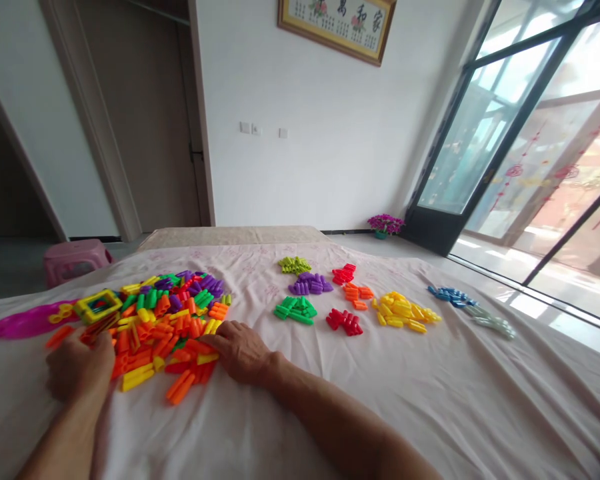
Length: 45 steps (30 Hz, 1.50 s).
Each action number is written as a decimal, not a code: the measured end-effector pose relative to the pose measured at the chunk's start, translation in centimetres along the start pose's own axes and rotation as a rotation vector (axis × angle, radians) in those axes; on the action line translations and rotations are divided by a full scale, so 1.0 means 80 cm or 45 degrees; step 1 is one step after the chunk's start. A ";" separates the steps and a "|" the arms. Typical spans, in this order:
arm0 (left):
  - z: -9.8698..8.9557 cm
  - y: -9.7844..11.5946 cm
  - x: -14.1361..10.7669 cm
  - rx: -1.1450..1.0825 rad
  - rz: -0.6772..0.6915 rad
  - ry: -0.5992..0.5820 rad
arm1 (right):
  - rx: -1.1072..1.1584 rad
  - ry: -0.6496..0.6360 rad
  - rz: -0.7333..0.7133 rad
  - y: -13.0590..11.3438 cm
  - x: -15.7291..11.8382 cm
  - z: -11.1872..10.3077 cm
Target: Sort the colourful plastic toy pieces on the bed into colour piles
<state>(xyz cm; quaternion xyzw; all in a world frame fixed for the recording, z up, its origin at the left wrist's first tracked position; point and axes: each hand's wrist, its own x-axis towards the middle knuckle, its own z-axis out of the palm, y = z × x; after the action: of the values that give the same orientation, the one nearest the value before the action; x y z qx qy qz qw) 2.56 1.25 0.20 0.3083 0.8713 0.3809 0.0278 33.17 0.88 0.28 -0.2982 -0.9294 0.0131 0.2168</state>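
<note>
A large mixed pile of plastic pieces (167, 333), orange, yellow, green, purple and red, lies on the cloth at the left. My left hand (81, 365) is at the pile's left edge with fingers curled; what they hold, if anything, is hidden. At the pile's right edge rests my right hand (240, 350), its fingers bent over orange and yellow pieces; whether it grips one cannot be made out. A yellow square frame (99, 307) sits on the pile's back left, beside a flat magenta item (27, 321).
Single-colour groups lie right of the pile: lime (295, 265), purple (311, 284), green (295, 309), red (345, 321), orange (357, 294), yellow (405, 311), blue (451, 297) and pale pieces (490, 321). A pink stool (75, 261) stands beyond the wrinkled cloth (300, 413).
</note>
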 end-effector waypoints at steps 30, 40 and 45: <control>0.003 -0.002 -0.002 -0.063 0.019 0.043 | 1.403 0.592 0.841 0.044 -0.004 -0.012; -0.001 0.001 -0.003 -0.127 0.034 0.040 | 1.209 0.471 1.003 0.074 -0.021 -0.025; -0.007 0.007 -0.014 -0.143 0.122 0.205 | 1.254 0.442 1.074 0.076 -0.022 -0.028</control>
<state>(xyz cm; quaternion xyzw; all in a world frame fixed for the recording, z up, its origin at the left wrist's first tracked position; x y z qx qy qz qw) 3.60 0.55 0.77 0.3161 0.8322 0.4534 -0.0432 38.69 4.70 0.68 -0.4999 -0.5704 0.4712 0.4502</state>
